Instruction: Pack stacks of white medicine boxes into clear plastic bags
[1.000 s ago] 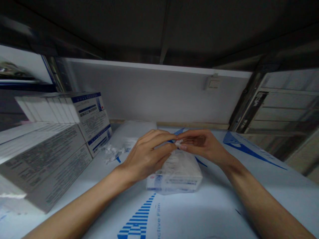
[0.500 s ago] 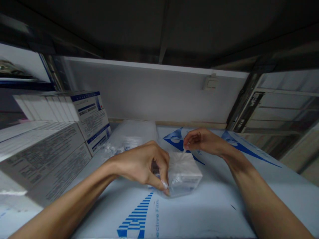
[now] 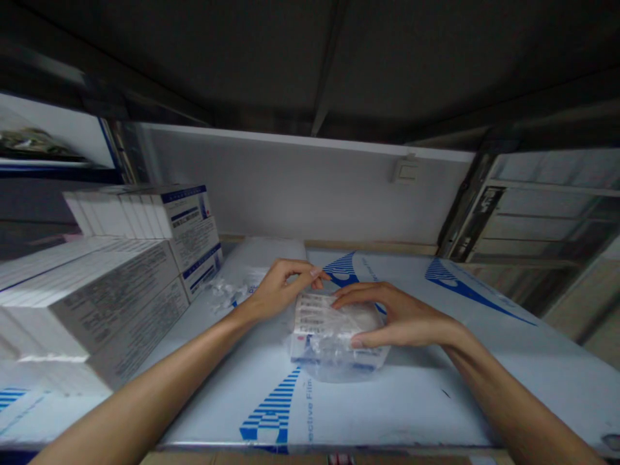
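A small white box (image 3: 312,318) in clear plastic wrap (image 3: 334,369) lies on the film-covered surface, with printed text and a blue band showing through. My right hand (image 3: 402,316) grips its right part, fingers across the top and thumb against the near edge. My left hand (image 3: 288,284) is above the box's far left edge. Its thumb and fingertips are closed together; whatever is between them is too small to make out.
White printed cartons (image 3: 121,310) stand stacked on the left. Behind the box lies a clear plastic bag (image 3: 271,252). Blue-printed protective film (image 3: 416,400) covers the surface. A dark shelf (image 3: 310,58) hangs low overhead, and a metal post (image 3: 472,206) rises at the right.
My left hand has moved from the near side of the box to its far edge. My right hand has come down from a raised pinch onto the box, which has turned and shows different faces.
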### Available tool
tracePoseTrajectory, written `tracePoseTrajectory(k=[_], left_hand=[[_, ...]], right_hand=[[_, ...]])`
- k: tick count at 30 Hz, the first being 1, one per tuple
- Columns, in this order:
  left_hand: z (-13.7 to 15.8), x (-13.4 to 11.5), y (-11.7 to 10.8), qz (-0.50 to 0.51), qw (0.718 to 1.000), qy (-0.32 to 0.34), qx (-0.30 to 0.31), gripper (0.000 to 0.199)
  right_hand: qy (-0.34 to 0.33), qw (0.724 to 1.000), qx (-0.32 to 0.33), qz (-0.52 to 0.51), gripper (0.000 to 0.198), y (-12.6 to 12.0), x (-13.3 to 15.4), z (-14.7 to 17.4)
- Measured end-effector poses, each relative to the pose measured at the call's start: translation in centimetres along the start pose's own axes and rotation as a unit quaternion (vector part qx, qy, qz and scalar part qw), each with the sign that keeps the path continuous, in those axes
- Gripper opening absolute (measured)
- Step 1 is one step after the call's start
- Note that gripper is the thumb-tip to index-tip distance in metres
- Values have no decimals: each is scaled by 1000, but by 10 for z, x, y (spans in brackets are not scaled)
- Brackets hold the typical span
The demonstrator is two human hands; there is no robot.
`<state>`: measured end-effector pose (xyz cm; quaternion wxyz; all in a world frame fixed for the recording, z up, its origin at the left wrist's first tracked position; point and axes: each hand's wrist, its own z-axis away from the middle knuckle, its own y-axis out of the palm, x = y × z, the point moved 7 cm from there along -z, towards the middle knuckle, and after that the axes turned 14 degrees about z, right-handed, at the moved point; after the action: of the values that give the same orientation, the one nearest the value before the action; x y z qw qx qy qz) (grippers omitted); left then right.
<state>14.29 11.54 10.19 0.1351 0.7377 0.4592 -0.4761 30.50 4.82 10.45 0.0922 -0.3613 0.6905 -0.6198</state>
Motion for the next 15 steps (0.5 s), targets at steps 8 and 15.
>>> tracePoseTrajectory(k=[8, 15], left_hand=[[11, 2, 27, -129, 985, 108, 20, 41], [19, 21, 55, -303, 935, 123, 140, 34]], right_hand=[[155, 971, -121, 133, 42, -20, -44, 65], [324, 905, -160, 223, 53, -40, -123, 86]])
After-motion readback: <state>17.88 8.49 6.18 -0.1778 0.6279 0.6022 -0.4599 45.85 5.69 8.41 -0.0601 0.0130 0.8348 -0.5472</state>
